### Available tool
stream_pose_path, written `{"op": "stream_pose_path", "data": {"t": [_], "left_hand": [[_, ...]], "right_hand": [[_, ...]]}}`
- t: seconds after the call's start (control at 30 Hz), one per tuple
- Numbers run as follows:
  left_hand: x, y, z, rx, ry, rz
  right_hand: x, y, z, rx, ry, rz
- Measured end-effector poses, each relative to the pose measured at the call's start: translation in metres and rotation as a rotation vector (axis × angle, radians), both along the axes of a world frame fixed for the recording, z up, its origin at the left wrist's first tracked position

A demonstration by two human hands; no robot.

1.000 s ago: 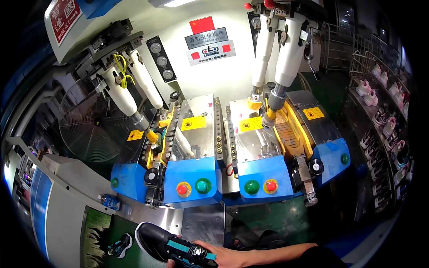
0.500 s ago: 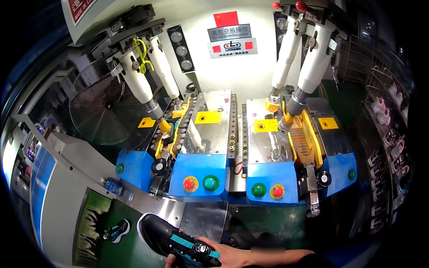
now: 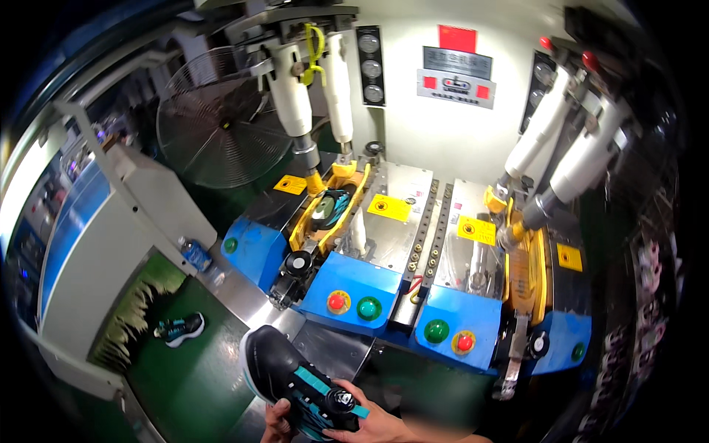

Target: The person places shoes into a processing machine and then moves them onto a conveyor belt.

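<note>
A black sneaker (image 3: 275, 360) with teal straps, a round dial and a white sole edge is held low in front of me, toe pointing up and left. My right hand (image 3: 377, 422) is closed around its upper beside the dial. My left hand (image 3: 278, 422) grips its lower left side, thumb against the sole edge; most of its fingers are hidden. Ahead, another black and teal shoe (image 3: 336, 210) lies in the left press station between yellow side pads (image 3: 356, 193). The right station's yellow cradle (image 3: 526, 277) holds no shoe.
Blue front panels carry red buttons (image 3: 337, 301) and green buttons (image 3: 369, 308). A single sneaker (image 3: 179, 329) rests on the green surface at left, near a water bottle (image 3: 194, 253). Behind stands a large fan (image 3: 225, 125); a shoe rack (image 3: 641, 295) is at right.
The view has swung left, so the machine sits farther right. At the left station, the yellow pads look wider apart and the press foot higher, exposing the shoe. Both hands keep hold of the sneaker.
</note>
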State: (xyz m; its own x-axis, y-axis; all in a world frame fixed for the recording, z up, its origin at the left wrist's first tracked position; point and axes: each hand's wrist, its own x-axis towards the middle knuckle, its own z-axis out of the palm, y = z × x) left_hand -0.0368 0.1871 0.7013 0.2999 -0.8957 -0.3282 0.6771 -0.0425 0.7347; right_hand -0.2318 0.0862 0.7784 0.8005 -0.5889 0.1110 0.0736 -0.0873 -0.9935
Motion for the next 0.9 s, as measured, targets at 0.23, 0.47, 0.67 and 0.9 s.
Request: {"op": "stream_pose_path", "data": {"t": [0.23, 0.47, 0.67, 0.9], "left_hand": [[-0.020, -0.082, 0.030, -0.092, -0.238, 0.650], [0.113, -0.292, 0.014, -0.205, -1.180, 0.214], [0.160, -0.478, -0.012, 0.057, -1.625, -0.291], [0.193, -0.501, 0.009, -0.067, -0.920, -0.323]], "right_hand": [[-0.020, -0.021, -0.018, 0.481, -0.082, -0.231], [-0.005, -0.070, -0.015, 0.320, -0.029, -0.455], [0.034, -0.096, 0.001, 0.311, 0.141, -0.507], [0.061, -0.118, 0.012, 0.313, 0.280, -0.632]]}}
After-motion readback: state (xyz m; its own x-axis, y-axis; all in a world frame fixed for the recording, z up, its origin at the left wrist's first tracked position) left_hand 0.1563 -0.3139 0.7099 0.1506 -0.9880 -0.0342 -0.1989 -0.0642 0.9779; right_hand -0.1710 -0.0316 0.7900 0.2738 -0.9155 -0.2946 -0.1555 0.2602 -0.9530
